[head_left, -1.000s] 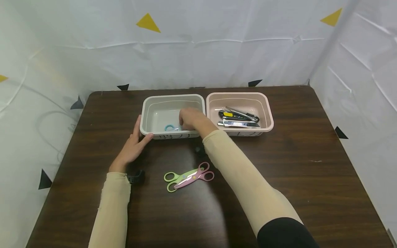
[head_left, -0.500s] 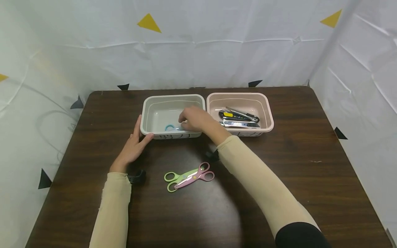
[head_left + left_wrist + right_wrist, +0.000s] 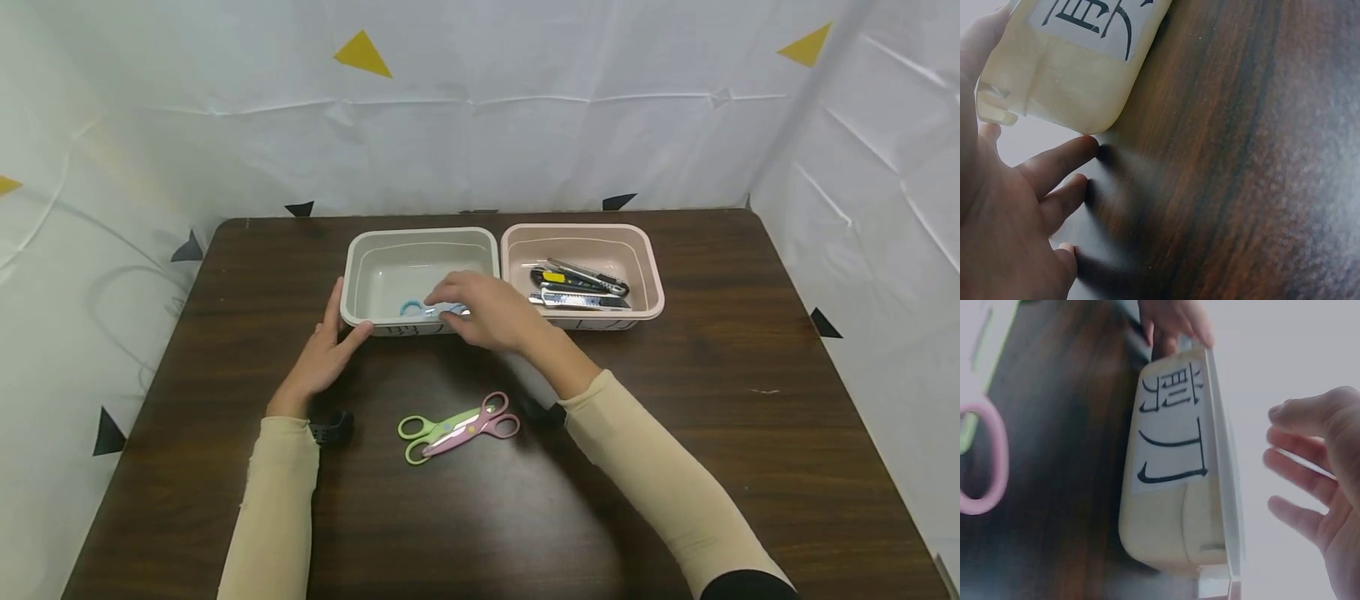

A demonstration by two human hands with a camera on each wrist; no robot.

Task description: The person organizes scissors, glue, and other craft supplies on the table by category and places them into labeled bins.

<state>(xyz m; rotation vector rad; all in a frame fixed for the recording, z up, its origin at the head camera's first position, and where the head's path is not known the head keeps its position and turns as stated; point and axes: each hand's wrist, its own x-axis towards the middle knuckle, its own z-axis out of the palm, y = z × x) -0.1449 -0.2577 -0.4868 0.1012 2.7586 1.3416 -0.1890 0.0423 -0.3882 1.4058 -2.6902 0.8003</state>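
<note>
My left hand (image 3: 318, 358) steadies the near left corner of a light grey-green bin (image 3: 356, 267), thumb at the rim and fingers along its side. Inside that bin lies a pair of scissors (image 3: 412, 308) with light blue handles, partly covered by my right hand (image 3: 487, 312). The right hand is over the bin's front right rim; its fingers (image 3: 1300, 469) are parted with nothing between them in the right wrist view. On the table in front, green scissors (image 3: 411, 427) lie crossed under pink scissors (image 3: 501, 427).
A pink bin (image 3: 641, 258) stands against the right side of the grey-green one, with several utility knives (image 3: 581, 287) in it. Both are near the back edge of the dark wooden table (image 3: 735, 350). White sheeting (image 3: 480, 158) hangs behind and at the sides.
My right hand has drawn back from inside the grey-green bin toward its front rim, and the right forearm has shifted right. The left hand stays at the corner.
</note>
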